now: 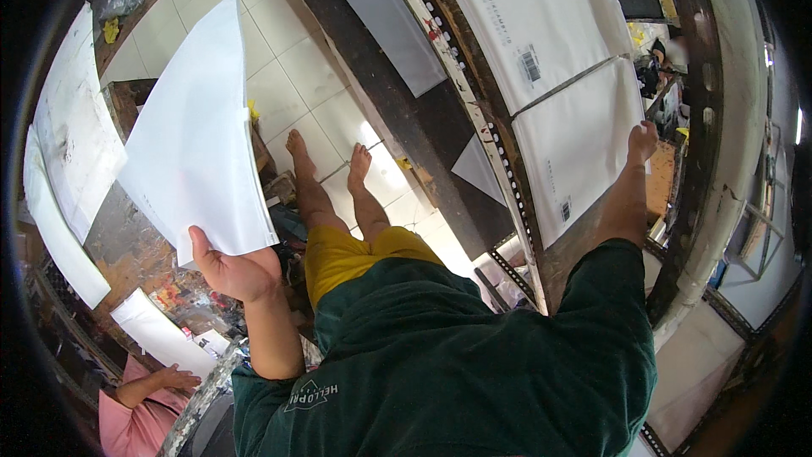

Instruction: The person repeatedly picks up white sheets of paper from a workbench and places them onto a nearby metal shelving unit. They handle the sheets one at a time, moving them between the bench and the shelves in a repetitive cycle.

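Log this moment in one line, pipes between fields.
left hand: gripping stacked white sheets | right hand: at right edge of nearer barcoded white sheet | co-worker's hand: lower left

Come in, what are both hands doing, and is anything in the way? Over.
Left hand gripping stack of white sheets. Right hand at right edge of printed white piece. Nothing seen blocking either; co-worker's hand apart, lower left.

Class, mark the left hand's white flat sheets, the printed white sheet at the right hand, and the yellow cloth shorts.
White flat sheets (pixel 193 140): head view, middle of the broad face.
Printed white rectangular sheet (pixel 579 142): head view, blank middle.
Yellow cloth shorts (pixel 337 259): head view, front of the left leg.
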Demonstrator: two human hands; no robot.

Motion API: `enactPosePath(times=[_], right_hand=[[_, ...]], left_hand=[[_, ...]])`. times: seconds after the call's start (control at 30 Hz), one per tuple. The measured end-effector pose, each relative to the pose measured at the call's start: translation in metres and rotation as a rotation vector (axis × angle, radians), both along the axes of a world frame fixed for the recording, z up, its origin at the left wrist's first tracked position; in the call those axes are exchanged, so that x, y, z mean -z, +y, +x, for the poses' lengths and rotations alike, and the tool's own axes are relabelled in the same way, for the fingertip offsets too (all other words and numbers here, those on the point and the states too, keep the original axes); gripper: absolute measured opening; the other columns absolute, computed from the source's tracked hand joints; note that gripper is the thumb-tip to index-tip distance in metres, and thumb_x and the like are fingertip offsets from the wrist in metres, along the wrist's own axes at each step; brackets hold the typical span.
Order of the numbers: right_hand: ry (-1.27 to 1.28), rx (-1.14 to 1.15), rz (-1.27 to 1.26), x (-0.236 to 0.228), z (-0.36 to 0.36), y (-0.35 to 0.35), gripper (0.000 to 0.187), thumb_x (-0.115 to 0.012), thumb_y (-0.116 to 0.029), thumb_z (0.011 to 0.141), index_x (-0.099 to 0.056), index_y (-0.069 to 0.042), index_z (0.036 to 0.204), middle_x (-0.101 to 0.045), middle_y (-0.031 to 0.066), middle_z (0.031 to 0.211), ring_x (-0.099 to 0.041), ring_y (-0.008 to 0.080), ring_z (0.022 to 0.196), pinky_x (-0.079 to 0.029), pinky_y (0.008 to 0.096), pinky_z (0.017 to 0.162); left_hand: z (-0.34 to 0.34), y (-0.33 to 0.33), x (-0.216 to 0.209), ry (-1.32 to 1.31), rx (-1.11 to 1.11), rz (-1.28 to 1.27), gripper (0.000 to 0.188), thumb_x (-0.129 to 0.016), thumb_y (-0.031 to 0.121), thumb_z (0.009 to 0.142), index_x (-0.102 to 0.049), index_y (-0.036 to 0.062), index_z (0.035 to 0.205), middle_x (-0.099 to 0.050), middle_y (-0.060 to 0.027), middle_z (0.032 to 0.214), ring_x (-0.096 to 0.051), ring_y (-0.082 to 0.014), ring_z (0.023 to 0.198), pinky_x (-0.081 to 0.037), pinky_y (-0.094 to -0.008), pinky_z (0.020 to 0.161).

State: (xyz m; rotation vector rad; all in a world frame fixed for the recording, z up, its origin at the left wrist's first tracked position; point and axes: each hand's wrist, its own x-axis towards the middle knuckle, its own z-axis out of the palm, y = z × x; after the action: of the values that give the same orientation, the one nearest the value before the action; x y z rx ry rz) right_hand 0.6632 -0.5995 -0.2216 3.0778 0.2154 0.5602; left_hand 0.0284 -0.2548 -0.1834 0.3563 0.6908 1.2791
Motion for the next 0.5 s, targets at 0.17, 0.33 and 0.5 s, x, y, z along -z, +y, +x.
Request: enactPosePath(times=[0.17,0.33,0.5], right_hand=[[-0.133,-0.387,0.047,-0.011,-0.045,0.054,0.028,-0.061,-0.018,0.076,-0.060,-0.009,0.102,-0.059,0.0122,0.102,-0.054,0.0304,0.099,-0.042,0.0382,0.087],[0.597,-0.891,0.749,0.004,-0.209,0.164,0.027,-0.054,-0.021,0.089,-0.056,-0.004,0.109,-0.060,0.0049,0.099,-0.054,0.0113,0.084,-0.044,0.0254,0.073],[1.552,-1.037,1.205,-0.073,-0.401,0.239,0.073,-0.058,-0.030,0.084,-0.016,-0.007,0.139,-0.057,0.0135,0.105,-0.057,0.0164,0.088,-0.044,0.0265,0.073]], left_hand=[[0.018,-0.012,-0.018,0.183,-0.079,-0.170,0.047,-0.040,0.026,0.088,-0.037,-0.0033,0.124,-0.046,-0.0144,0.123,-0.045,-0.0276,0.114,-0.033,-0.0390,0.098],[0.030,-0.028,-0.027,0.091,0.048,-0.236,0.047,-0.044,0.024,0.082,-0.039,-0.0021,0.122,-0.047,-0.0135,0.122,-0.042,-0.0271,0.116,-0.030,-0.0395,0.101],[0.040,-0.046,-0.036,0.007,0.210,-0.223,0.047,-0.045,0.022,0.079,-0.042,-0.0003,0.120,-0.049,-0.0120,0.120,-0.044,-0.0260,0.115,-0.030,-0.0397,0.100]])
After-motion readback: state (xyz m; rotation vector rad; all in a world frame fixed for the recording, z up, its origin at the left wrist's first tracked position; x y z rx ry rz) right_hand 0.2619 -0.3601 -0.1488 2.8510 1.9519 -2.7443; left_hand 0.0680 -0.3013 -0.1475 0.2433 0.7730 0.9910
